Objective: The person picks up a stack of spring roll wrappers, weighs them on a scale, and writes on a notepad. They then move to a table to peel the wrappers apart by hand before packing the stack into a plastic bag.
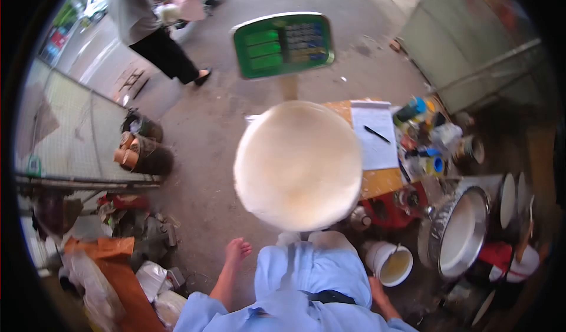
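Note:
A large round off-white disc, blurred and faintly stained, fills the middle of the view in front of my lap. Behind it, on a short post, rises a scale's green display with keypad. Below and left of the disc, my left hand hangs in the air with its fingers curled in; nothing shows in it. Down by my right thigh is my right hand, its fingers blurred and partly hidden. A white bucket with yellowish contents stands just beyond it.
At right, paper and a black pen lie on a wooden board. A large metal basin and jars stand nearby. Left are dark pots and an orange-brown sheet. A person is at upper left.

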`<state>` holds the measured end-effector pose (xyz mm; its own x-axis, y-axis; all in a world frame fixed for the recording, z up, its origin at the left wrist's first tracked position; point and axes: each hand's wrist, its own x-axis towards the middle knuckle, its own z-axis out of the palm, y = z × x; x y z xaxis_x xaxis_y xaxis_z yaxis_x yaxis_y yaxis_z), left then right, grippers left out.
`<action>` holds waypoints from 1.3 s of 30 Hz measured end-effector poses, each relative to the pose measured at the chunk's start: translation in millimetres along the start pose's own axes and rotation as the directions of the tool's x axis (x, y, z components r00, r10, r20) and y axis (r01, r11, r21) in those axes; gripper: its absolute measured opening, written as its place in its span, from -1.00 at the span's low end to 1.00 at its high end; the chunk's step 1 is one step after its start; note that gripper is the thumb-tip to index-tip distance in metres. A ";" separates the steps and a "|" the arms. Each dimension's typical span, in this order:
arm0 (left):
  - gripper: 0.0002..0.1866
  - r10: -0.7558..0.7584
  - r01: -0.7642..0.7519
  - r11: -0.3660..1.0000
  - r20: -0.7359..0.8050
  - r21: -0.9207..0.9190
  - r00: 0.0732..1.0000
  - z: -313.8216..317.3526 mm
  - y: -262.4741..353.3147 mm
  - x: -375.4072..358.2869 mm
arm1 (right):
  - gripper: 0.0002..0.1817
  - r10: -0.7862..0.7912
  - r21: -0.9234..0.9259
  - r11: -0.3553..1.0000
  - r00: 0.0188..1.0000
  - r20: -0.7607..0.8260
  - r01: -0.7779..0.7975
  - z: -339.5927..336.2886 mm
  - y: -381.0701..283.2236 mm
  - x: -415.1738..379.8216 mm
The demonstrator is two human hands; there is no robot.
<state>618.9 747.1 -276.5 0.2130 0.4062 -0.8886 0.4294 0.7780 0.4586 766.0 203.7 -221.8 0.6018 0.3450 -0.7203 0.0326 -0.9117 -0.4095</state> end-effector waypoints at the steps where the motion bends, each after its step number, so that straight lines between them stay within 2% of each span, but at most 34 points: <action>1: -0.78 -0.039 0.037 0.999 0.035 0.038 0.999 7.8 -11.3 -2.1 | -0.74 0.031 -0.041 0.999 0.996 -0.081 -0.034 -19.7 -14.7 9.5; 2: -0.81 -0.066 0.065 0.994 0.009 0.093 0.998 17.3 -22.6 -9.9 | -0.80 -0.101 -0.199 0.977 0.984 -0.145 0.071 -53.8 -39.5 16.1; 3: -0.83 -0.081 0.085 0.986 -0.030 0.141 0.996 17.9 -35.3 -16.7 | -0.82 -0.137 -0.122 0.987 0.929 -0.343 0.101 -79.2 -51.8 29.5; 4: -0.84 -0.053 0.053 0.975 -0.006 0.218 0.999 2.6 -62.3 -13.7 | -0.90 -0.133 -0.130 0.987 0.914 -0.383 0.089 -115.5 -71.3 48.2; 5: -0.86 -0.021 0.017 0.960 0.011 0.280 1.000 -6.7 -81.8 -12.0 | -0.92 -0.305 -0.176 0.952 0.813 -0.495 0.250 -145.0 -79.1 77.5; 6: -0.88 -0.008 0.024 0.966 -0.062 0.256 0.998 4.5 -82.2 -37.4 | -0.94 -0.316 -0.226 0.946 0.817 -0.483 0.232 -174.5 -88.9 105.5; 7: -0.89 0.004 0.027 0.973 -0.134 0.230 0.991 17.1 -80.9 -64.7 | -0.94 -0.391 -0.228 0.921 0.748 -0.536 0.317 -197.3 -91.2 139.6; 8: -0.89 -0.004 0.045 0.971 -0.175 0.234 0.985 17.6 -88.6 -77.2 | -0.94 -0.398 -0.205 0.916 0.711 -0.579 0.346 -221.0 -100.1 171.7; 10: -0.89 -0.043 0.101 0.961 -0.222 0.258 0.974 12.5 -110.7 -95.4 | -0.89 -0.409 -0.282 0.912 0.703 -0.581 0.297 -267.7 -125.1 225.6; 11: -0.89 -0.065 0.133 0.953 -0.244 0.273 0.968 9.8 -122.2 -105.4 | -0.93 -0.460 -0.330 0.886 0.690 -0.559 0.324 -286.3 -127.0 261.3; 12: -0.89 -0.088 0.166 0.943 -0.265 0.289 0.960 7.7 -134.2 -113.6 | -0.92 -0.513 -0.324 0.853 0.548 -0.660 0.409 -293.7 -130.2 292.9; 13: -0.89 -0.110 0.198 0.933 -0.285 0.300 0.952 8.2 -145.4 -120.5 | -0.88 -0.581 -0.415 0.813 0.515 -0.630 0.408 -308.4 -133.4 320.9; 16: -0.89 -0.154 0.262 0.915 -0.333 0.308 0.930 13.2 -169.2 -136.6 | -0.78 -0.631 -0.489 0.776 0.503 -0.591 0.399 -330.2 -150.5 378.7; 17: -0.89 -0.168 0.281 0.907 -0.345 0.312 0.924 15.2 -175.9 -140.8 | -0.75 -0.650 -0.529 0.758 0.504 -0.569 0.380 -331.3 -149.5 391.8; 20: -0.89 -0.196 0.321 0.892 -0.369 0.318 0.909 23.2 -192.1 -146.3 | -0.64 -0.655 -0.554 0.741 0.592 -0.470 0.380 -332.0 -139.1 415.1; 23: -0.89 -0.222 0.352 0.882 -0.383 0.314 0.897 29.5 -206.0 -148.2 | -0.63 -0.701 -0.547 0.713 0.424 -0.574 0.439 -339.5 -145.1 385.2; 25: -0.89 -0.237 0.373 0.870 -0.393 0.321 0.889 33.6 -213.2 -148.8 | -0.69 -0.466 -0.173 0.853 0.571 -0.675 0.491 -339.2 -138.1 356.8; 26: -0.89 -0.243 0.381 0.867 -0.395 0.322 0.886 36.7 -217.7 -147.5 | -0.72 -0.338 0.025 0.874 0.644 -0.686 0.485 -337.9 -131.9 348.1; 27: -0.89 -0.249 0.390 0.863 -0.400 0.322 0.882 38.4 -221.1 -147.9 | -0.76 -0.244 0.221 0.835 0.699 -0.672 0.504 -333.2 -123.9 344.6; 29: -0.89 -0.263 0.406 0.855 -0.405 0.322 0.876 42.4 -228.4 -148.0 | -0.81 -0.071 0.581 0.660 0.810 -0.583 0.476 -322.4 -105.8 344.4; 30: -0.89 -0.267 0.411 0.853 -0.409 0.321 0.873 44.4 -231.5 -148.0 | -0.85 -0.065 0.550 0.663 0.770 -0.635 0.509 -315.1 -101.0 348.8; 33: -0.89 -0.282 0.432 0.842 -0.419 0.322 0.863 50.1 -241.1 -147.8 | -0.88 -0.062 0.580 0.574 0.737 -0.673 0.578 -297.5 -94.2 365.3; 37: -0.89 -0.303 0.458 0.828 -0.430 0.324 0.851 55.2 -251.2 -148.5 | -0.86 -0.173 0.383 0.662 0.628 -0.758 0.645 -279.1 -82.3 389.9; 38: -0.89 -0.305 0.462 0.825 -0.432 0.326 0.849 56.4 -253.8 -147.9 | -0.88 -0.235 0.254 0.725 0.577 -0.782 0.640 -276.0 -80.3 392.9; 39: -0.89 -0.309 0.467 0.823 -0.436 0.322 0.845 57.3 -255.1 -148.4 | -0.88 -0.235 0.225 0.730 0.547 -0.803 0.645 -273.9 -81.1 393.0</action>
<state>528.0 460.9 -262.2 -0.3353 0.3115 -0.8891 0.7355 0.6764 -0.0404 1218.4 352.1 -318.2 0.9625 0.2243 0.1524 0.2324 -0.3929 -0.8897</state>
